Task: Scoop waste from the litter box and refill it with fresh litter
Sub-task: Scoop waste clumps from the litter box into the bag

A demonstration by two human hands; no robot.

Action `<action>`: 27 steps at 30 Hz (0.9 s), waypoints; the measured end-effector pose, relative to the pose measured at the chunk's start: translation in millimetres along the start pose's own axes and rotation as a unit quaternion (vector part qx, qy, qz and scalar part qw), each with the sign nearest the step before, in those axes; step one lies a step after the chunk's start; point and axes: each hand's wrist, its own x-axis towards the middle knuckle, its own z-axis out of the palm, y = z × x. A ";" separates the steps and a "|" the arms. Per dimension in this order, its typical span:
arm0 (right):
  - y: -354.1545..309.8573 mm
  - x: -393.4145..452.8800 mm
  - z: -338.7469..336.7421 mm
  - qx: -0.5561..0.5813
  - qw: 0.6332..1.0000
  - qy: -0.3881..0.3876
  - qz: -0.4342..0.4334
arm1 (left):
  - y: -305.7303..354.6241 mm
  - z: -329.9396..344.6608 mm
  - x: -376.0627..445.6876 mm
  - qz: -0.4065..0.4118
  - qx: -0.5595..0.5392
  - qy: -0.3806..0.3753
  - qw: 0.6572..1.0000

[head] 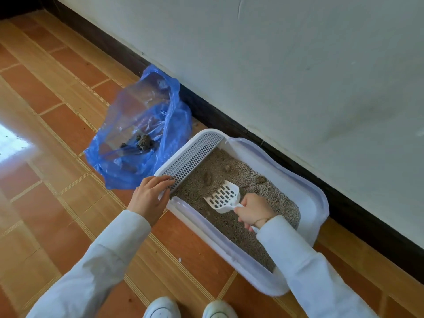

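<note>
Three clumps (pixel 207 178) remain ahead of your scoop (pixel 223 196). Your right hand (pixel 253 208) grips its handle; tilt it and litter (pixel 234 223) spills. Your left hand (pixel 150 195) rests flat-fingered on the litter box (pixel 309 196).

Home interior, tiled floor (pixel 68 125), white wall (pixel 298 65), litter box (pixel 316 203)

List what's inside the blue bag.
Dark waste clumps lie at the bottom of the blue bag, seen through its open mouth. Anything under the crumpled plastic folds is hidden.
</note>
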 end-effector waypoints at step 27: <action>17.1 -21.6 -26.2 0.324 0.940 0.021 -0.105 | 4.4 -2.9 -2.4 0.007 0.015 -0.007 1.000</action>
